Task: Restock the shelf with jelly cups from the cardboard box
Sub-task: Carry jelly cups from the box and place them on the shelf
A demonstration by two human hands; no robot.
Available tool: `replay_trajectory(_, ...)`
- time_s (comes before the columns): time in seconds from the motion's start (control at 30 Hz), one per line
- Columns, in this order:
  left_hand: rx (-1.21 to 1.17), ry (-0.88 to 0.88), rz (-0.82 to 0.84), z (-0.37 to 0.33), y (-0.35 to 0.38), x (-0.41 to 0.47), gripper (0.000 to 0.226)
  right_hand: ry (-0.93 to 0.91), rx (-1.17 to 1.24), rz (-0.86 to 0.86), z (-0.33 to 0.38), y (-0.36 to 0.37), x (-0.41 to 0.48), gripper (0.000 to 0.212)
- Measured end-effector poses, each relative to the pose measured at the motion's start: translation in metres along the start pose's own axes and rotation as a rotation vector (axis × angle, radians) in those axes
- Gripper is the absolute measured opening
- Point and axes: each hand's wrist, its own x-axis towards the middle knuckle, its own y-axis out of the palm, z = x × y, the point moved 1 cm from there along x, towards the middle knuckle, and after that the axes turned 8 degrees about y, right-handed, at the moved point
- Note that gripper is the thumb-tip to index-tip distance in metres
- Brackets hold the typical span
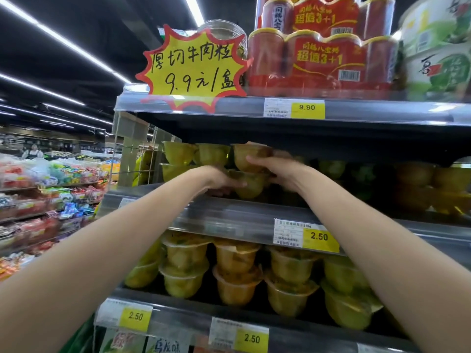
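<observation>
Snack shelves (38, 194): running along the far left, carrying bright packets that are showing only as a blur.
Wire divider (142, 159): standing upright at the left end of the middle shelf.
Starburst sign (193, 67): hanging from the top shelf edge, yellow with a red border, handwritten.
Shelved cups (178, 155): sitting two high at the left of the middle shelf, just beside the divider.
Left hand (220, 179): reaching up from the near left, its fingers curling round the left side and underside of the lower jelly cup, grasping it.
Lower jelly cup (251, 184): sitting at the front of the middle shelf (229, 217), just behind the rail, between both hands.
Upper jelly cup (246, 155): resting directly on top of the lower one, close under the shelf above.
Right hand (279, 170): coming in from the near right, its thumb lying across the front of the upper jelly cup and its fingers wrapping behind, grasping it.
Bottom-shelf cups (237, 271): standing in two-high stacks along the shelf below, yellow and orange.
Price tag (319, 236): sitting on the middle shelf rail, to the right of the hands, reading 2.50.
Red can packs (323, 59): stacking up on the top shelf, right of the sign.
Green tubs (438, 52): standing at the far right of the top shelf.
</observation>
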Motion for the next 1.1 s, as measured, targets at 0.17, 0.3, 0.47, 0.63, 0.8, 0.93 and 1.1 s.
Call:
replay_trajectory(0.17, -0.013, 0.003, 0.025, -0.002, 0.003, 0.01, 0.057, 0.015, -0.066, -0.035, -0.004, -0.002, 0.011, 0.018)
replay_trajectory(0.3, -0.031, 0.008, 0.009, -0.001, 0.006, 0.016, 0.054, 0.008, -0.09, -0.057, -0.006, -0.005, 0.016, 0.039)
replay_trajectory(0.47, -0.019, 0.032, -0.023, -0.002, 0.009, 0.018, 0.05, -0.013, -0.131, -0.08, -0.008, -0.006, 0.019, 0.042)
replay_trajectory(0.63, -0.011, 0.017, -0.068, -0.006, 0.01, 0.015, 0.057, -0.051, -0.291, -0.187, -0.009, -0.003, 0.021, 0.051)
replay_trajectory(0.8, 0.112, 0.07, -0.084, -0.012, 0.009, 0.003, 0.051, -0.031, -0.388, -0.229, -0.009, -0.001, 0.018, 0.057)
replay_trajectory(0.93, 0.318, 0.182, -0.17, -0.014, 0.011, -0.013, 0.039, -0.015, -0.542, -0.274, -0.005, 0.001, 0.001, 0.062)
replay_trajectory(1.1, 0.407, 0.179, -0.26, -0.014, 0.015, -0.043, 0.048, -0.034, -0.867, -0.335, -0.007, 0.004, -0.046, 0.047)
